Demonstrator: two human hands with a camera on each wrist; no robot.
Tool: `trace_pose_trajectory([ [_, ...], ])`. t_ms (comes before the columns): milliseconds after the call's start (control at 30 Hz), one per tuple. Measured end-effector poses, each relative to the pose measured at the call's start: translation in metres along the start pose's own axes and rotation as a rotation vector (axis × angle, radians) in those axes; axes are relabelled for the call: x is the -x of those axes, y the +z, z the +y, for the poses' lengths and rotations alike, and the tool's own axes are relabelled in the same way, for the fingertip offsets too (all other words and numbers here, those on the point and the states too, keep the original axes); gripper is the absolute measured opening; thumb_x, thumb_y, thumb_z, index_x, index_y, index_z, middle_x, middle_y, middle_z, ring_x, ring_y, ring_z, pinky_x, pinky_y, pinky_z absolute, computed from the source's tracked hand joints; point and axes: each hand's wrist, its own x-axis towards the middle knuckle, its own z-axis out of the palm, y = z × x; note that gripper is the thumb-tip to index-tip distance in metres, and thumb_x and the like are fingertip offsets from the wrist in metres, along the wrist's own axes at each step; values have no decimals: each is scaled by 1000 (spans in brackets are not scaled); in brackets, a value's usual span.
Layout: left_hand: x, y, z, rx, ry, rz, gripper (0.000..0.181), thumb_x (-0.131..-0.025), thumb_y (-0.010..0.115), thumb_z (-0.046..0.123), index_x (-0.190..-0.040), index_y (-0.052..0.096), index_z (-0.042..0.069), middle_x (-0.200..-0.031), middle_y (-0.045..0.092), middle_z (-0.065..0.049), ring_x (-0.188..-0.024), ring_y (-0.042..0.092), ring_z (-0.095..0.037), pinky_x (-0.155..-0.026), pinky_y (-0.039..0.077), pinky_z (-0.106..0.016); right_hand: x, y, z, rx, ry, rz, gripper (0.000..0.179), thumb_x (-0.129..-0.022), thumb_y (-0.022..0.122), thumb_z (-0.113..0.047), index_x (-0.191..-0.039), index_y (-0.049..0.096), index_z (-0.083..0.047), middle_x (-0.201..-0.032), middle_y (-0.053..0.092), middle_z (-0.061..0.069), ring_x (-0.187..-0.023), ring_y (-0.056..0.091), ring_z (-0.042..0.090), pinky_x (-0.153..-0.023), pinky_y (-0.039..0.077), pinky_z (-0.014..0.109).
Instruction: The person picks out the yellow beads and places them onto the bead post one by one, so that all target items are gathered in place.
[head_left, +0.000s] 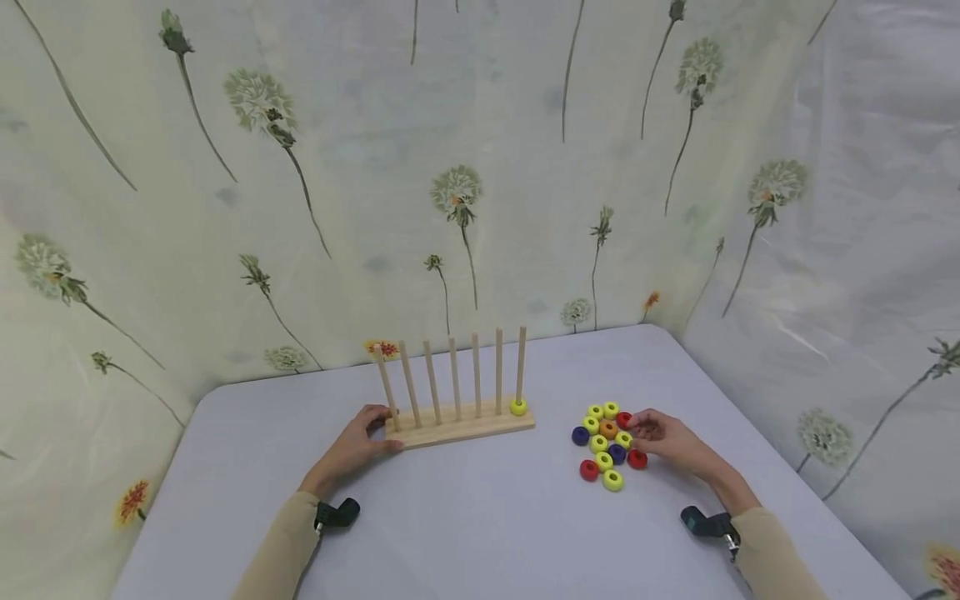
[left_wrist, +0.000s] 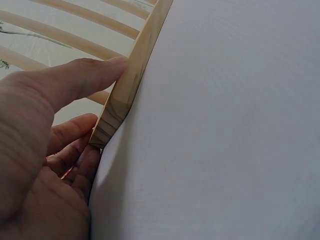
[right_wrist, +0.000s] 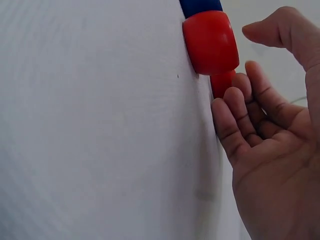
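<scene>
A wooden peg rack [head_left: 465, 427] with several upright pegs stands on the table, a yellow bead [head_left: 518, 407] at the foot of its rightmost peg. My left hand [head_left: 360, 442] grips the rack's left end, thumb on the front edge and fingers behind, as the left wrist view shows. To the right lies a cluster of loose beads: several yellow beads [head_left: 612, 480], an orange bead [head_left: 608, 429], blue beads [head_left: 581, 436] and red beads [head_left: 588, 470]. At the cluster's right side is my right hand [head_left: 671, 442], thumb and fingers apart, next to a red bead [right_wrist: 211, 42] with nothing held.
The white table [head_left: 465, 533] meets a flower-printed curtain [head_left: 360, 208] at the back, and more curtain hangs along the right side. Dark wrist cameras [head_left: 705, 522] stick out inward from both wrists. The rack's pegs rise well above the beads.
</scene>
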Motion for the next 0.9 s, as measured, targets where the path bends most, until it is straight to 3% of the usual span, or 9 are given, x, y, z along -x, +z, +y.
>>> trace_pose_trajectory([
  [300, 1, 0, 1, -9, 13, 10, 57, -77, 82, 30, -123, 57, 5, -131, 50, -12, -127, 47, -34, -110, 35, -51, -2, 7, -7, 39, 39, 9, 40, -84, 72, -20, -115, 55, -2, -102, 57, 9, -88, 52, 19, -67, 49, 22],
  [567, 1, 2, 2, 3, -20, 12, 58, -75, 83, 29, -122, 58, 8, -131, 50, -8, -129, 47, -31, -111, 35, -49, -3, 14, -12, 160, 76, 22, 37, -80, 69, -15, -111, 55, -3, -99, 57, 9, -87, 50, 20, -68, 47, 23],
  [900, 1, 1, 1, -11, -13, 16, 58, -75, 83, 33, -123, 59, 11, -130, 50, -7, -127, 48, -29, -110, 35, -49, -2, 11, -12, 133, 63, 30, 36, -81, 71, -14, -112, 55, -4, -98, 56, 7, -88, 50, 20, -70, 47, 25],
])
